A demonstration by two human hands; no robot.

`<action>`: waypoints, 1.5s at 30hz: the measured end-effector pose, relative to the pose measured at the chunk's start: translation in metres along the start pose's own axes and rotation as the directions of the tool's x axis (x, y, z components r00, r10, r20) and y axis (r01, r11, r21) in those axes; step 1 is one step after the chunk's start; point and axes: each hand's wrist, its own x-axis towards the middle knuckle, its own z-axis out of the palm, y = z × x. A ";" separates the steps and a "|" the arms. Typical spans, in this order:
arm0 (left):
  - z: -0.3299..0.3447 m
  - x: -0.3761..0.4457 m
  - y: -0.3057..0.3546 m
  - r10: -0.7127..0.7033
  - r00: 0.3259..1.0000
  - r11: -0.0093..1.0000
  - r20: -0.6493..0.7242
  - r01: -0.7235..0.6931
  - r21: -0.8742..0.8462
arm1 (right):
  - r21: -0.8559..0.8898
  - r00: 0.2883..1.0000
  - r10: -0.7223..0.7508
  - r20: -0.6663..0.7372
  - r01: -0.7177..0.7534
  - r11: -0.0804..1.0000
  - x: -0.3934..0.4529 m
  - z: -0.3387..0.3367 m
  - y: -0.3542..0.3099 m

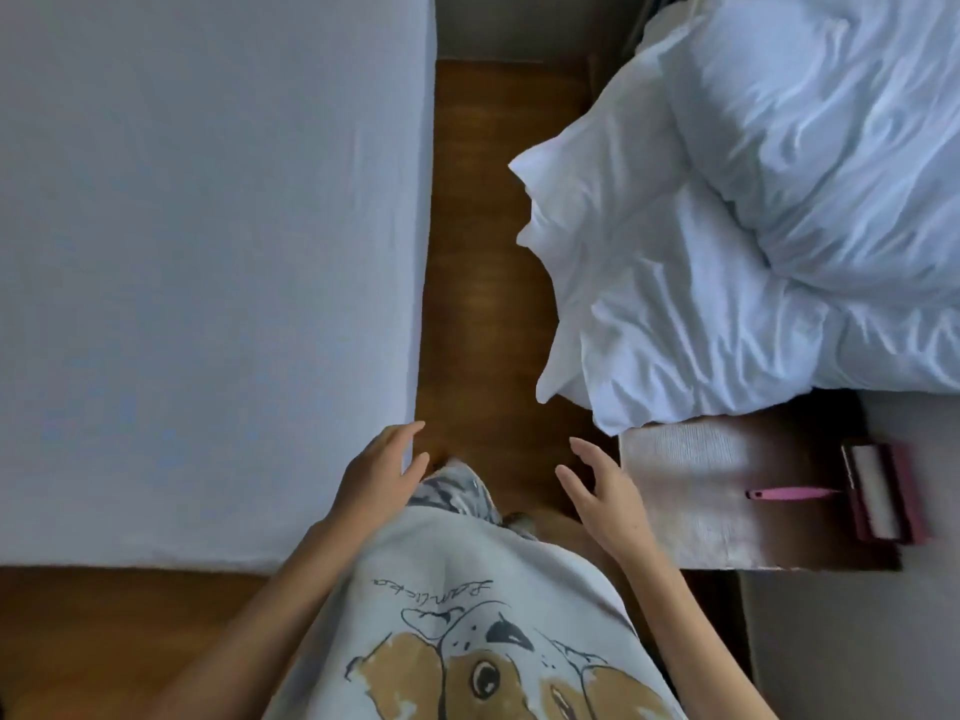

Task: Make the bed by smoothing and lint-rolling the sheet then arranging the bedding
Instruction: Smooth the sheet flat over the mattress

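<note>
Both our hands are free and hold nothing: the left hand (382, 467) rests its relaxed fingers on the edge of the bed sheet (208, 252) at frame left, and the right hand (597, 485) hangs spread over the wooden floor (483, 252). We judge the heaped duvet and pillow (753, 226) at upper right could slip to the floor and pick up dust. The pink lint roller (852, 493) lies at right on a beige cloth (691, 491); reaching carelessly could knock it off.
</note>
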 end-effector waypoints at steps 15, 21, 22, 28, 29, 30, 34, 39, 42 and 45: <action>-0.161 0.303 -0.007 -0.251 0.936 0.947 -0.245 0.185 -0.262 | -0.262 0.917 -0.231 0.324 0.322 0.910 0.374 -0.049 -0.226; -0.253 0.388 -0.022 -0.394 0.852 0.890 -0.345 0.260 -0.374 | -0.322 0.807 -0.338 0.485 0.524 0.789 0.502 -0.046 -0.360; -0.261 0.400 -0.026 -0.419 0.839 0.877 -0.348 0.275 -0.393 | -0.323 0.779 -0.342 0.526 0.555 0.767 0.522 -0.041 -0.379; -0.289 0.472 -0.045 -0.647 0.688 0.721 -0.329 0.410 -0.559 | -0.326 0.518 -0.293 0.803 0.795 0.512 0.655 -0.005 -0.487; -0.291 0.487 -0.050 -0.691 0.645 0.683 -0.327 0.433 -0.588 | -0.311 0.464 -0.276 0.842 0.835 0.455 0.681 0.003 -0.506; -0.294 0.505 -0.054 -0.734 0.595 0.643 -0.327 0.456 -0.615 | -0.288 0.406 -0.260 0.876 0.873 0.393 0.708 0.012 -0.526; -0.309 0.590 -0.061 -0.880 0.397 0.457 -0.261 0.555 -0.695 | -0.183 0.226 -0.203 0.953 0.961 0.208 0.820 0.050 -0.605; -0.340 0.717 -0.061 -0.949 0.305 0.257 -0.084 0.587 -0.768 | -0.057 0.055 -0.055 0.997 0.998 -0.026 0.940 0.100 -0.682; -0.345 0.786 -0.096 -0.959 0.280 0.206 -0.042 0.587 -0.783 | 0.013 -0.020 -0.052 0.998 0.993 -0.116 1.001 0.159 -0.701; -0.338 0.844 -0.147 -0.964 0.264 0.205 -0.043 0.625 -0.753 | 0.066 -0.087 -0.098 0.991 0.979 -0.193 1.049 0.223 -0.697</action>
